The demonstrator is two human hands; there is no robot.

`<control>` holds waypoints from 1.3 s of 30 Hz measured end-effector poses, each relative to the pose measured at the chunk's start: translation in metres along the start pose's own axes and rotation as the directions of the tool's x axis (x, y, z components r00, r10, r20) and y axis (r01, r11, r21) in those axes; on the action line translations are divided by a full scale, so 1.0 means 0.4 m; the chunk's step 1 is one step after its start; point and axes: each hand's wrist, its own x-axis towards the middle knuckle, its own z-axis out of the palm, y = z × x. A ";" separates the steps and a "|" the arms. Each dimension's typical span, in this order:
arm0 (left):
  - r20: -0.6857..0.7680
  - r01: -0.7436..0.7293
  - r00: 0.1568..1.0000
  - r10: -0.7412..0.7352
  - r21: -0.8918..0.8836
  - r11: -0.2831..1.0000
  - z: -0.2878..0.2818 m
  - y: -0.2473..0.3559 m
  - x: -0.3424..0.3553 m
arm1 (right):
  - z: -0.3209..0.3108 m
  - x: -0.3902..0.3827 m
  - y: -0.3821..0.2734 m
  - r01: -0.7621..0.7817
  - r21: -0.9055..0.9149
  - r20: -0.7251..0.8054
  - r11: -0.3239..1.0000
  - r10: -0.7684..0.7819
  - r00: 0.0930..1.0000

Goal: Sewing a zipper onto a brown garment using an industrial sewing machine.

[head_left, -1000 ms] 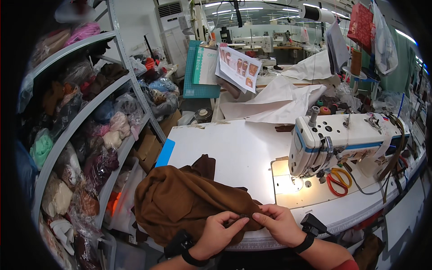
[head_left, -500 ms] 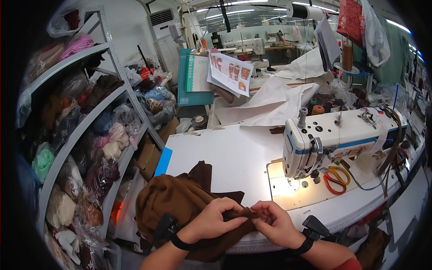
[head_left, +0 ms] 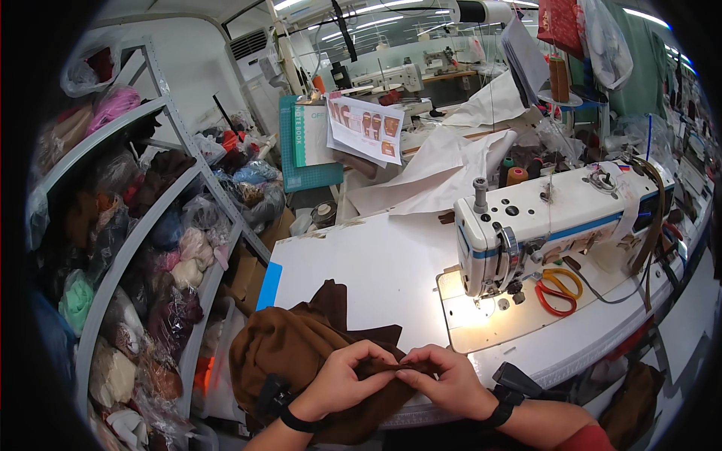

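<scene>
While the thumbs press from the near side, the left hand (head_left: 342,383) and the right hand (head_left: 444,382) pinch a narrow part of a brown cloth (head_left: 274,346), both sets of fingertips clamped on it and set close beside each other. Most of the cloth lies bunched to the left of the left fingers, with some hanging below them past the front edge of a white table (head_left: 368,259); a darker brown piece (head_left: 329,301) spreads out beyond them. Whether the pinched strip is a fold or a raw edge is hidden by the fingers. To handle it well, the strip would likely want light, even tension between the two pinches, the layers lined up under the thumbs, and short shifts along it rather than a hard tug, since soft cloth could stretch or slip. The heap's weight might also drag on the left pinch, so some slack on that side should help. Both forearms rise from the lower edge and angle inward, the wrists, each in a black band, set wide apart, the thumbs pointing toward each other and the forefingers bent over the far side. Beyond the right fingers and further right stands a white sewing machine (head_left: 556,222), its lit metal plate (head_left: 481,331) near them, with red-and-yellow scissors (head_left: 558,293) past it.
</scene>
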 end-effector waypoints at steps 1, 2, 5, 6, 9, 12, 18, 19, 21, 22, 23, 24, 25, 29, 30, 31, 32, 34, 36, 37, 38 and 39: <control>0.002 0.002 1.000 -0.002 0.003 1.000 0.002 0.006 0.000 | 0.002 0.001 0.000 0.000 0.004 -0.001 1.000 0.000 1.000; -0.004 0.029 1.000 -0.029 -0.005 1.000 0.005 0.014 0.000 | 0.004 0.001 -0.001 -0.012 -0.003 -0.005 1.000 0.012 1.000; -0.008 0.007 1.000 -0.007 0.040 0.999 0.001 0.008 0.001 | 0.004 0.002 -0.007 -0.018 -0.006 -0.004 1.000 0.018 1.000; -0.002 -0.040 0.999 0.040 0.090 0.995 -0.001 0.002 0.000 | 0.005 0.001 -0.008 -0.016 -0.002 -0.001 1.000 0.016 1.000; 0.013 -0.080 0.997 0.079 0.113 0.990 -0.005 -0.007 0.000 | -0.003 0.000 -0.009 -0.029 -0.037 0.031 0.999 0.030 0.999; -0.005 0.031 1.000 -0.030 0.068 0.997 0.004 0.007 0.000 | -0.001 0.003 0.000 -0.068 0.088 0.012 0.994 0.067 0.998; -0.417 -0.119 0.717 0.558 0.716 0.688 0.038 0.028 -0.011 | -0.031 0.016 0.021 -0.205 0.349 -0.013 0.914 0.223 0.975; -0.509 -0.093 0.702 0.498 0.627 0.773 0.044 0.004 -0.042 | -0.036 0.012 0.025 -0.238 0.407 -0.012 0.882 0.266 0.964; -0.416 -0.079 0.844 0.340 0.530 0.845 0.057 -0.012 -0.084 | -0.037 0.004 0.031 -0.288 0.501 -0.001 0.816 0.334 0.943; -0.314 -0.071 0.911 0.267 0.519 0.852 0.063 -0.016 -0.097 | -0.036 0.000 0.030 -0.296 0.499 0.007 0.815 0.337 0.941; -0.327 0.027 0.937 0.122 0.416 0.909 0.077 -0.026 -0.111 | -0.034 -0.005 0.027 -0.311 0.541 0.042 0.782 0.344 0.938; -0.324 0.130 0.946 -0.025 0.306 0.943 0.091 -0.032 -0.117 | -0.031 -0.009 0.026 -0.328 0.579 0.078 0.746 0.350 0.934; -0.301 0.179 0.944 -0.137 0.119 0.977 0.095 -0.034 -0.117 | -0.024 -0.013 0.025 -0.336 0.575 0.087 0.746 0.353 0.931; -0.164 0.252 0.922 -0.350 -0.431 0.866 0.109 -0.015 -0.086 | -0.019 -0.021 0.034 -0.311 0.616 0.089 0.724 0.328 0.940; -0.165 0.250 0.922 -0.349 -0.433 0.866 0.115 -0.018 -0.085 | -0.020 -0.024 0.035 -0.304 0.604 0.089 0.737 0.316 0.945; -0.153 0.271 0.914 -0.375 -0.459 0.846 0.120 -0.024 -0.085 | -0.021 -0.026 0.035 -0.303 0.602 0.088 0.738 0.316 0.945; -0.138 0.291 0.906 -0.401 -0.484 0.825 0.125 -0.030 -0.084 | -0.022 -0.028 0.035 -0.288 0.508 0.067 0.812 0.296 0.953; -0.159 0.280 0.910 -0.384 -0.447 0.850 0.133 -0.045 -0.087 | -0.017 -0.034 0.029 -0.273 0.407 0.045 0.872 0.279 0.959; -0.182 0.269 0.912 -0.367 -0.409 0.872 0.138 -0.049 -0.087 | -0.004 -0.031 0.007 -0.172 0.285 -0.023 0.943 0.186 0.982; -0.195 0.275 0.911 -0.363 -0.367 0.888 0.138 -0.046 -0.086 | -0.006 -0.025 0.001 -0.176 0.285 -0.023 0.942 0.190 0.982; -0.209 0.281 0.910 -0.358 -0.325 0.903 0.138 -0.046 -0.086 | -0.009 -0.016 -0.005 -0.196 0.125 0.010 0.973 0.196 0.981; -0.208 0.282 0.910 -0.359 -0.326 0.903 0.139 -0.046 -0.087 | -0.011 -0.013 -0.010 -0.203 -0.040 0.040 0.978 0.204 0.978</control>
